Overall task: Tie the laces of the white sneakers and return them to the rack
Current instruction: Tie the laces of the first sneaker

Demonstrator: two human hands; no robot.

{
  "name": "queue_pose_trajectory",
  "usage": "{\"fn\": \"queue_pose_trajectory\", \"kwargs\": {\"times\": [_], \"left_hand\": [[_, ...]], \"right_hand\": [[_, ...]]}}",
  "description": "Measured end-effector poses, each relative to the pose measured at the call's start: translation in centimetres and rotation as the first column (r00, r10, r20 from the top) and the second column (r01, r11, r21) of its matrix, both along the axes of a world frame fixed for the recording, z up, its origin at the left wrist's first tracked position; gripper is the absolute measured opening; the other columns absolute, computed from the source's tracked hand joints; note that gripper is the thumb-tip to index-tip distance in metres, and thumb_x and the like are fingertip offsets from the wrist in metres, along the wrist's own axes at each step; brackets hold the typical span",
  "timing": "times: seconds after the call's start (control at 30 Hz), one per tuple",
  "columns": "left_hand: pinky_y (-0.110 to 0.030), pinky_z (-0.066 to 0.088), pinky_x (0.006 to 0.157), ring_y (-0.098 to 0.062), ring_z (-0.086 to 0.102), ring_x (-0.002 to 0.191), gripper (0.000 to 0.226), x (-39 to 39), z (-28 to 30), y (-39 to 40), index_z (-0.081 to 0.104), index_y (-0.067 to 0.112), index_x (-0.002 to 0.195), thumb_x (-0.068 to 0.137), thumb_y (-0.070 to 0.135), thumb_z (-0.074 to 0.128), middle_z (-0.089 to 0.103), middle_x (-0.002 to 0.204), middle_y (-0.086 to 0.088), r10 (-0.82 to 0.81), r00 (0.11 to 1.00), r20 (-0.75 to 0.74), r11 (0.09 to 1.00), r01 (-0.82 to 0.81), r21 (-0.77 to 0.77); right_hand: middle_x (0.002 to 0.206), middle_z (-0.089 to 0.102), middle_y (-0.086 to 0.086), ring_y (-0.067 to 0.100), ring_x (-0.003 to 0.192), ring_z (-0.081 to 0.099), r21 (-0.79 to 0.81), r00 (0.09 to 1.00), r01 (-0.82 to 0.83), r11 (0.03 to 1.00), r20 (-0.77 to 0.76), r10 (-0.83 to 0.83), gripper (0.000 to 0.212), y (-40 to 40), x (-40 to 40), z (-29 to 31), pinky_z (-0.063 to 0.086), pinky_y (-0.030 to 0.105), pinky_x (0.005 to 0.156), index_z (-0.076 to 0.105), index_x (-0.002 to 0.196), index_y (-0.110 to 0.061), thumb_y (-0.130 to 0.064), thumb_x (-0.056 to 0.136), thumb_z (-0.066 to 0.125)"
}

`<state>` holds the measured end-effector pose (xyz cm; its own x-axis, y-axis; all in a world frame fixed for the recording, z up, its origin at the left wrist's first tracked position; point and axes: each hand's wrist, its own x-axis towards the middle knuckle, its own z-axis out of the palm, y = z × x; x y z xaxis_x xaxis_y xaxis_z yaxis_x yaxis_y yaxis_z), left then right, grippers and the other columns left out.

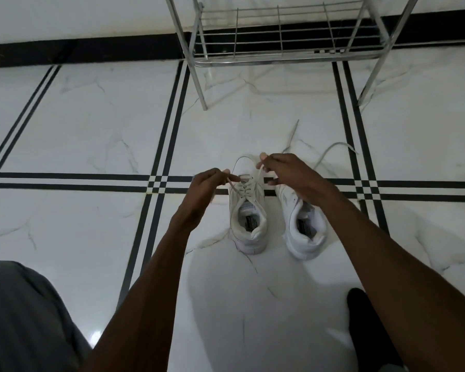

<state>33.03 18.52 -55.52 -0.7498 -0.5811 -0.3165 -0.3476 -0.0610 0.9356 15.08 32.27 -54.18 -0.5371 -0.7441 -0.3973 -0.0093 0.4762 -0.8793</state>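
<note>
Two white leather sneakers, the left sneaker [249, 216] and the right sneaker [304, 224], are stood side by side on the white marble-patterned tiled floor [91, 124]. The left sneaker's flat white lace ends [258, 174] are pinched, one by the left hand [208, 185], one by the right hand [285, 171]. The right sneaker's laces [330, 150] are left loose on the floor. Beyond, the chrome wire shoe rack [279, 41] is seen with its bottom shelf bare.

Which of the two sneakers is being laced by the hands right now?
The left sneaker: both the left hand and right hand pinch its lace ends. The right sneaker has laces trailing loose on the floor.

White sneakers [249, 210], blk-striped white marble floor [91, 124].
</note>
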Motion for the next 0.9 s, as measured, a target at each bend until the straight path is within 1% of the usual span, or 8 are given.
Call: {"fn": "queue_pose_trajectory", "kwargs": {"times": [0.07, 0.17, 0.4, 0.57, 0.67, 0.73, 0.8, 0.9], "left_hand": [[-0.043, 0.049, 0.096, -0.020, 0.073, 0.107, 0.034, -0.8, 0.2, 0.1, 0.071, 0.009, 0.090, 0.104, 0.032, 0.051, 0.081, 0.101, -0.004, 0.058, 0.996, -0.066, 0.995, -0.052, 0.090], [-0.047, 0.049, 0.087, -0.027, 0.069, 0.094, 0.029, -1.8, 0.3, 0.3, 0.056, 0.012, 0.088, 0.106, 0.034, 0.047, 0.073, 0.086, -0.001, 0.099, 0.990, -0.097, 0.984, -0.083, 0.160], [-0.040, 0.046, 0.083, -0.019, 0.054, 0.088, 0.027, -1.8, -0.5, 1.0, 0.068, 0.015, 0.108, 0.109, 0.024, 0.043, 0.058, 0.093, -0.007, 0.045, 0.997, -0.058, 0.998, -0.042, 0.054], [-0.033, 0.050, 0.082, -0.016, 0.054, 0.087, 0.030, -1.6, -0.9, 1.1, 0.064, 0.017, 0.128, 0.107, 0.011, 0.044, 0.058, 0.091, -0.005, -0.026, 0.998, -0.058, 0.999, 0.024, -0.033], [-0.021, 0.049, 0.075, -0.008, 0.056, 0.080, 0.031, -1.8, -0.5, 1.3, 0.061, 0.014, 0.132, 0.106, 0.005, 0.045, 0.060, 0.089, -0.004, -0.067, 0.996, -0.054, 0.996, 0.064, -0.068], [-0.015, 0.049, 0.071, -0.002, 0.058, 0.075, 0.029, -1.9, -0.3, 1.5, 0.058, 0.009, 0.131, 0.106, 0.003, 0.046, 0.063, 0.087, -0.004, -0.101, 0.994, -0.051, 0.989, 0.095, -0.112], [-0.018, 0.050, 0.072, -0.007, 0.061, 0.075, 0.021, -2.0, -0.3, 1.6, 0.056, 0.008, 0.125, 0.105, 0.003, 0.049, 0.069, 0.088, -0.008, -0.118, 0.992, -0.051, 0.983, 0.109, -0.149], [-0.025, 0.055, 0.072, -0.016, 0.068, 0.078, 0.013, -2.3, -0.5, 1.6, 0.048, 0.004, 0.112, 0.102, 0.002, 0.056, 0.076, 0.096, -0.020, -0.069, 0.995, -0.068, 0.985, 0.058, -0.160]], "right_hand": [[0.108, 0.076, 0.001, 0.018, 0.110, 0.068, -0.121, 0.965, 0.106, 0.987, 0.253, -0.072, 0.050, -0.1, 0.5, -0.1, 0.058, 0.036, 0.083, 0.067, 0.110, 0.003, -0.043, 0.102, 0.049], [0.111, 0.077, 0.009, 0.024, 0.105, 0.074, -0.196, 0.905, 0.204, 0.959, 0.410, -0.109, 0.036, -0.1, 1.2, -0.4, 0.053, 0.035, 0.077, 0.062, 0.100, -0.011, -0.043, 0.103, 0.047], [0.091, 0.067, -0.001, 0.009, 0.075, 0.060, -0.212, 0.965, 0.149, 0.966, 0.246, -0.095, 0.025, -0.4, 2.3, -2.4, 0.044, 0.021, 0.057, 0.070, 0.121, -0.015, -0.022, 0.102, 0.055], [0.094, 0.073, 0.001, 0.007, 0.071, 0.062, -0.161, 0.956, 0.187, 0.969, 0.257, -0.142, 0.029, -0.8, 2.5, -2.3, 0.044, 0.020, 0.055, 0.066, 0.128, -0.014, -0.010, 0.102, 0.054], [0.093, 0.080, 0.006, 0.012, 0.071, 0.069, -0.101, 0.922, 0.289, 0.952, 0.298, -0.248, 0.022, -1.1, 2.5, -2.0, 0.046, 0.024, 0.055, 0.062, 0.116, -0.014, -0.013, 0.095, 0.066], [0.088, 0.081, 0.008, 0.013, 0.068, 0.071, -0.045, 0.882, 0.369, 0.928, 0.331, -0.334, 0.032, -1.3, 2.6, -1.8, 0.046, 0.024, 0.053, 0.058, 0.109, -0.012, -0.021, 0.086, 0.078], [0.082, 0.080, 0.009, 0.012, 0.060, 0.068, -0.026, 0.883, 0.385, 0.923, 0.303, -0.360, 0.030, -1.4, 2.5, -2.0, 0.047, 0.024, 0.052, 0.067, 0.102, -0.007, -0.021, 0.081, 0.083], [0.077, 0.076, 0.008, 0.012, 0.060, 0.063, -0.064, 0.940, 0.272, 0.960, 0.230, -0.251, 0.011, -1.3, 2.6, -2.2, 0.052, 0.022, 0.058, 0.077, 0.094, -0.007, -0.012, 0.084, 0.078]]}}
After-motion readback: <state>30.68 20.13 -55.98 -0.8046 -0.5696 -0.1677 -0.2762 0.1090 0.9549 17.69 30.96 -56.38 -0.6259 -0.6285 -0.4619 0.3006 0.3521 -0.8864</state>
